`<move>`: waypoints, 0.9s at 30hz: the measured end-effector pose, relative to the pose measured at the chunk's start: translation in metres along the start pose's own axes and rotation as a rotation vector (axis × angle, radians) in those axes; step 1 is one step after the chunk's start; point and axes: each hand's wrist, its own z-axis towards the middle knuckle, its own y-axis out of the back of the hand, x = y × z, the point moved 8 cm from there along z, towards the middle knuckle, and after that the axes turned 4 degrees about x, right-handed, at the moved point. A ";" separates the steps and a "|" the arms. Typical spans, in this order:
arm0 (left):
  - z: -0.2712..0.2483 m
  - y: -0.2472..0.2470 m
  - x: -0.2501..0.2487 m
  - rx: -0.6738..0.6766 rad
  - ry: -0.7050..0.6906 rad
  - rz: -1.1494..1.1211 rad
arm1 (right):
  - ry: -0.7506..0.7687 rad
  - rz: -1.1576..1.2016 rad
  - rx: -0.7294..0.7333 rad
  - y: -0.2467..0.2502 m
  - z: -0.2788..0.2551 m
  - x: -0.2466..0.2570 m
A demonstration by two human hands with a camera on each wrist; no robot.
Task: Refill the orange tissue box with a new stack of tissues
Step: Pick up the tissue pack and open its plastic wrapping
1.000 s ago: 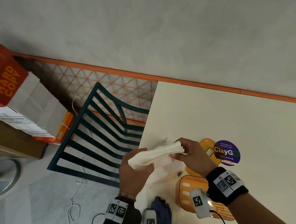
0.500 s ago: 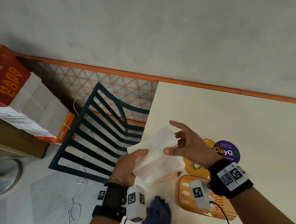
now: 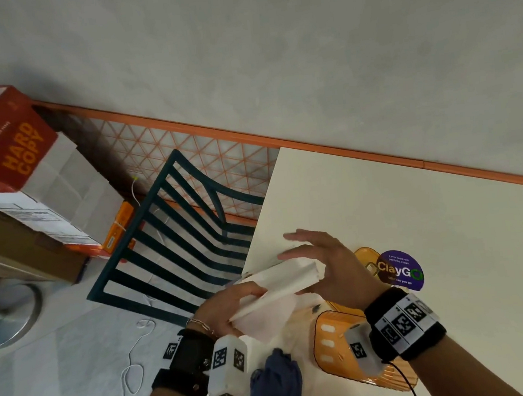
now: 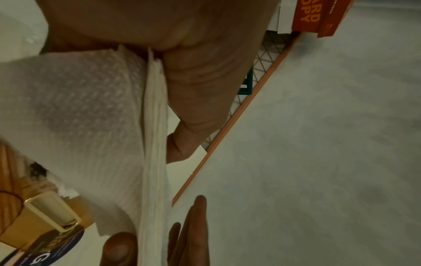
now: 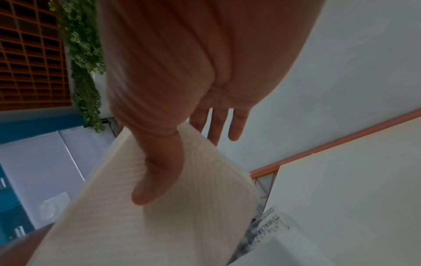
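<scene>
A white tissue stack [image 3: 281,280] is held in the air over the table's left edge. My left hand [image 3: 232,306] grips its left end, thumb on top [image 4: 193,100]. A loose tissue sheet [image 3: 265,320] hangs under the stack. My right hand [image 3: 320,262] is at the stack's right end with fingers straight and spread; its thumb [image 5: 159,171] presses the stack's face [image 5: 182,207]. The orange tissue box [image 3: 330,344] lies on the table below my right wrist, and an orange lid piece [image 3: 363,259] lies beyond it.
The cream table [image 3: 397,191] carries a purple ClayGo sticker [image 3: 401,270] and a dark blue cloth [image 3: 278,384] near its front. A clear plastic wrapper [image 5: 268,226] lies on it. A teal slatted chair [image 3: 177,231] stands left, with cardboard boxes [image 3: 9,151] further left.
The right hand let go of the bent stack and spread its fingers. The left hand has turned the stack from face-up to nearly edge-on, and the right hand has come back to its end.
</scene>
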 end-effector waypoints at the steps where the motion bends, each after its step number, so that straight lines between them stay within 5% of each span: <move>1: -0.003 -0.005 0.000 -0.027 0.008 0.036 | 0.012 0.039 0.035 -0.004 0.001 0.002; 4: -0.009 -0.009 -0.006 0.059 -0.059 -0.011 | -0.053 0.206 0.103 -0.011 0.002 -0.002; 8: -0.026 -0.005 -0.004 -0.103 -0.058 0.038 | -0.282 0.391 0.120 -0.016 0.001 -0.024; 12: -0.046 0.003 -0.022 -0.310 -0.377 0.112 | -0.377 0.627 0.072 -0.024 0.000 -0.039; 15: -0.041 -0.005 -0.023 -0.417 -0.427 0.205 | -0.425 0.740 0.046 -0.036 -0.001 -0.047; 20: -0.026 -0.002 -0.027 -0.706 -0.441 0.161 | -0.456 0.664 0.015 -0.046 0.004 -0.056; 27: -0.007 0.001 -0.004 -0.674 -0.421 0.114 | -0.438 0.513 0.068 -0.060 -0.005 -0.072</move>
